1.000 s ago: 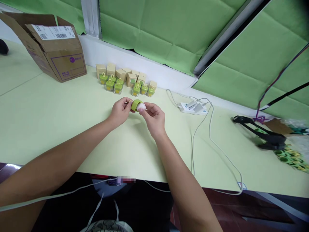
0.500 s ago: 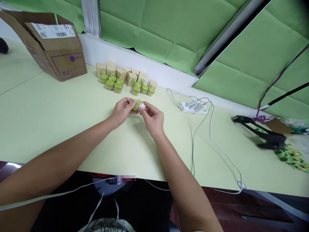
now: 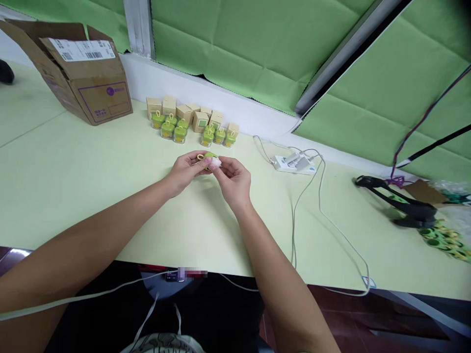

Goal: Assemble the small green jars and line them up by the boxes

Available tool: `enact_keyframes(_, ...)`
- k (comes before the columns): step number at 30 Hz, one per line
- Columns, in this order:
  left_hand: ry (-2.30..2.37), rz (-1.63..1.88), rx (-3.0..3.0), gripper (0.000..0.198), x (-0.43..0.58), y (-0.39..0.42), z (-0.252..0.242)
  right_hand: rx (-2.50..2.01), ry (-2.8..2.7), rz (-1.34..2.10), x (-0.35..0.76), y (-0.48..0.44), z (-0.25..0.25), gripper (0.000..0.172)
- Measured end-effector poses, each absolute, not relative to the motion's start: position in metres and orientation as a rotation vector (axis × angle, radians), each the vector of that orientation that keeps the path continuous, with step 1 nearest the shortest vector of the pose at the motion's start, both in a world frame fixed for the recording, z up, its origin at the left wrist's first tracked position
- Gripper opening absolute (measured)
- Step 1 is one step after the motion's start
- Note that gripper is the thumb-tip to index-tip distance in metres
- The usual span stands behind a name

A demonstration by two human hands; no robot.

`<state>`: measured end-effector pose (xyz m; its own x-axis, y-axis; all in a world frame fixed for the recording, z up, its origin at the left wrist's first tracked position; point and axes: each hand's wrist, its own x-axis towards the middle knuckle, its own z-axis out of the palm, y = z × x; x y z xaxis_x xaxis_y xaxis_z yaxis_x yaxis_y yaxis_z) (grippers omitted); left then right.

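Observation:
Above the table, my left hand (image 3: pixel 186 170) is closed around a green lid with a yellow loop (image 3: pixel 210 155). My right hand (image 3: pixel 233 179) pinches a small white piece (image 3: pixel 215 162) against the lid's open side; what the piece is I cannot make out. Fingers cover much of both. Beyond my hands stand several small clear jars with green looped lids (image 3: pixel 180 133), in two groups. Small tan cardboard boxes (image 3: pixel 200 121) stand right behind them.
A large open carton (image 3: pixel 105 95) stands at the back left. To the right are a white power strip (image 3: pixel 294 164) with trailing cables, a black stand-like object (image 3: pixel 401 201) and green-yellow pieces (image 3: pixel 443 240). The table (image 3: pixel 176 240) ends close to my body.
My left fingers have shifted on the lid, and its yellow loop now shows at the left. The white piece and my right hand have barely moved.

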<state>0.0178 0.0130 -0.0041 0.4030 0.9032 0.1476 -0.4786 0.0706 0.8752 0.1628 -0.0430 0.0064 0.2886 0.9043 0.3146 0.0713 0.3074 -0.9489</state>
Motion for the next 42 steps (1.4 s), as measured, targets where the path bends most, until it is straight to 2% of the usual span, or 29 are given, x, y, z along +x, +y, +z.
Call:
enact_keyframes(6,0.490,1.084,1.063,0.045,0.016,0.013,-0.003,-1.203,-1.170,0.677,0.163,-0.045,0.005,0.058)
enact_keyframes(16,0.520,1.077,1.083,0.046,0.016,0.013,-0.001,-1.240,-1.271,0.555,0.166,-0.043,-0.005,0.049)
enact_keyframes(23,0.448,1.011,1.047,0.039,0.014,0.012,0.002,-1.234,-1.219,0.557,0.164,-0.046,0.001,0.055)
enact_keyframes(30,0.408,0.966,1.003,0.035,0.011,0.015,0.001,-1.263,-1.312,0.369,0.161,-0.051,0.004,0.042)
enact_keyframes(36,0.452,0.962,0.965,0.023,0.014,0.014,0.005,-1.213,-1.535,0.136,0.159,-0.049,0.002,0.030)
enact_keyframes(42,0.496,0.929,0.997,0.028,0.014,0.014,0.007,-1.191,-1.648,-0.060,0.158,-0.049,0.006,0.026)
